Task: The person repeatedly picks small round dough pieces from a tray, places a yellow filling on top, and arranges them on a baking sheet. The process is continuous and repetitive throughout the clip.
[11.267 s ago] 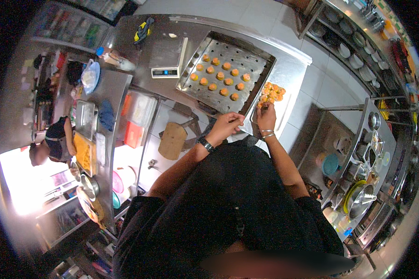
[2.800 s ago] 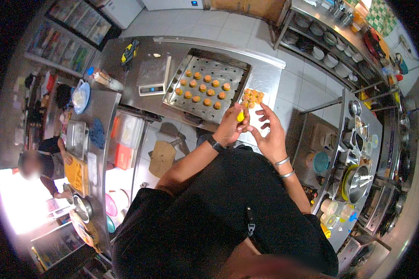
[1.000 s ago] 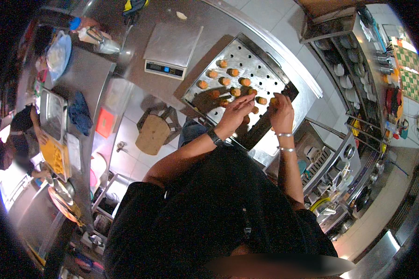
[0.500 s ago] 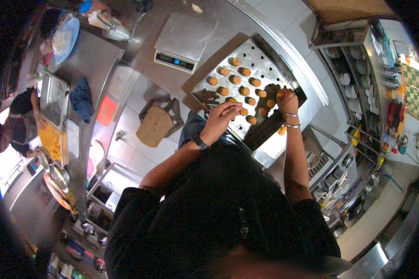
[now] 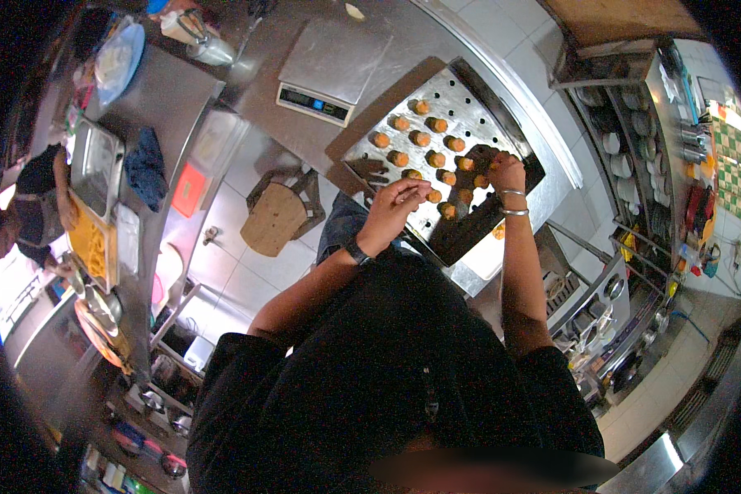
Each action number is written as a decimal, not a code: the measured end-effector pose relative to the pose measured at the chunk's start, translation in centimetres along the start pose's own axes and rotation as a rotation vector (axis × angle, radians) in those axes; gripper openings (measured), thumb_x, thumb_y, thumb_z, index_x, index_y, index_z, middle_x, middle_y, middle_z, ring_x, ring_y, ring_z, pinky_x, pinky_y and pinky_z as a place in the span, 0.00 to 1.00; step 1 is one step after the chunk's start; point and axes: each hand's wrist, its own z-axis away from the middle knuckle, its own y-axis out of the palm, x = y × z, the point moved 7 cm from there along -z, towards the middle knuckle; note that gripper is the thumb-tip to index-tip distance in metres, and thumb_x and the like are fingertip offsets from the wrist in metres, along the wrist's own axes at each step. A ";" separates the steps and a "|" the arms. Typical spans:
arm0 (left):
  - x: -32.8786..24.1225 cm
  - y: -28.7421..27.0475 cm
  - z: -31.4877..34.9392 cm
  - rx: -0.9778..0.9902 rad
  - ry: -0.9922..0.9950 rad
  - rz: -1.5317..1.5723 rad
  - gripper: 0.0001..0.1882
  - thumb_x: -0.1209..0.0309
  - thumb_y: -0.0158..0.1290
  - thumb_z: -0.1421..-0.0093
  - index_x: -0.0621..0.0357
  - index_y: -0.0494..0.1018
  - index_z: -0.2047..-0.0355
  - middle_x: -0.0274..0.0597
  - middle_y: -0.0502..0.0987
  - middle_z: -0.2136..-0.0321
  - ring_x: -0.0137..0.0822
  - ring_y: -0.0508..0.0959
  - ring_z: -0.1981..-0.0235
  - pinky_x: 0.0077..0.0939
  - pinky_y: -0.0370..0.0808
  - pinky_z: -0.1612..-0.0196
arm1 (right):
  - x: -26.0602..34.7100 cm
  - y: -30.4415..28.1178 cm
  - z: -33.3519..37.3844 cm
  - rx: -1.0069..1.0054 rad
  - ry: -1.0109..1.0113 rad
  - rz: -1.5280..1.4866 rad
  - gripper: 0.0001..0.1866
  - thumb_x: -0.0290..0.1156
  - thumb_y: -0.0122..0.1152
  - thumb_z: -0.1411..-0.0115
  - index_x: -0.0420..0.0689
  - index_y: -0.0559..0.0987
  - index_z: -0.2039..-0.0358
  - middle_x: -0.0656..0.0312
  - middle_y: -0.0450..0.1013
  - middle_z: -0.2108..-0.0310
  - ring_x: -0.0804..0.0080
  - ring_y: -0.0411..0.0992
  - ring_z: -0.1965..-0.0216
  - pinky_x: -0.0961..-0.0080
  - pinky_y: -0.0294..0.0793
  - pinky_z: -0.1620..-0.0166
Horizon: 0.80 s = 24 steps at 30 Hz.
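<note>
A perforated metal tray lies in front of me with rows of small orange-brown dough balls on it. Over the tray's right part, my right hand pinches one orange-brown ball, mostly hidden by the fingers. My left hand hovers above the tray's near left edge. Its fingers are loosely bent and a little apart, close beside a ball, and I see nothing held in them. Shadow from my right hand and arm darkens the balls between the hands.
Left of the tray stands a digital scale on the steel counter. A wooden stool is on the floor below it. At far left, another person's hand is by a tray of yellow food. Racks of dishes stand at right.
The whole view has shifted slightly. My left fingers have drawn a little closer together; my right hand stays over the same part of the tray, still pinching.
</note>
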 end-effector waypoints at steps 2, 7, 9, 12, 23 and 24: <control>0.1 0.1 0.1 -0.003 -0.007 0.001 0.15 0.63 0.54 0.31 0.62 0.77 0.51 0.37 0.82 0.59 0.25 0.80 0.59 0.20 0.75 0.58 | -0.4 0.1 0.1 0.040 0.055 -0.050 0.11 0.35 0.70 0.53 0.47 0.81 0.69 0.49 0.79 0.68 0.49 0.80 0.64 0.56 0.81 0.59; 0.0 0.7 0.5 0.041 -0.002 -0.066 0.15 0.67 0.54 0.33 0.62 0.76 0.50 0.41 0.81 0.53 0.32 0.81 0.54 0.25 0.77 0.53 | -1.3 -4.3 2.4 -0.219 0.089 -0.094 0.19 0.38 0.72 0.49 0.45 0.81 0.58 0.47 0.79 0.64 0.46 0.78 0.61 0.56 0.79 0.56; 0.2 1.4 0.8 0.043 0.001 -0.078 0.15 0.67 0.54 0.32 0.62 0.76 0.50 0.40 0.81 0.54 0.30 0.81 0.55 0.24 0.76 0.53 | -1.8 -8.5 4.6 -0.375 0.033 -0.198 0.18 0.32 0.70 0.48 0.43 0.79 0.57 0.47 0.78 0.63 0.46 0.78 0.62 0.55 0.79 0.58; 0.3 2.9 1.3 0.054 0.012 -0.064 0.14 0.66 0.53 0.31 0.61 0.76 0.50 0.38 0.82 0.57 0.25 0.79 0.57 0.22 0.76 0.54 | -3.5 -13.4 10.3 -0.484 0.127 -0.312 0.16 0.20 0.66 0.48 0.42 0.80 0.56 0.52 0.79 0.62 0.59 0.80 0.67 0.63 0.79 0.62; 3.1 9.7 5.1 0.190 0.036 -0.282 0.13 0.69 0.54 0.33 0.65 0.78 0.53 0.40 0.83 0.59 0.26 0.80 0.59 0.22 0.76 0.55 | -13.0 3.1 23.3 -0.578 0.296 -0.484 0.24 0.23 0.71 0.50 0.39 0.72 0.52 0.50 0.74 0.58 0.55 0.76 0.61 0.63 0.78 0.59; 3.4 10.2 5.4 0.202 0.030 -0.312 0.13 0.69 0.54 0.33 0.65 0.78 0.53 0.40 0.83 0.59 0.26 0.80 0.58 0.22 0.76 0.55 | -13.1 4.3 23.0 -0.626 0.287 -0.490 0.25 0.24 0.71 0.50 0.38 0.72 0.52 0.50 0.74 0.59 0.53 0.75 0.59 0.61 0.77 0.58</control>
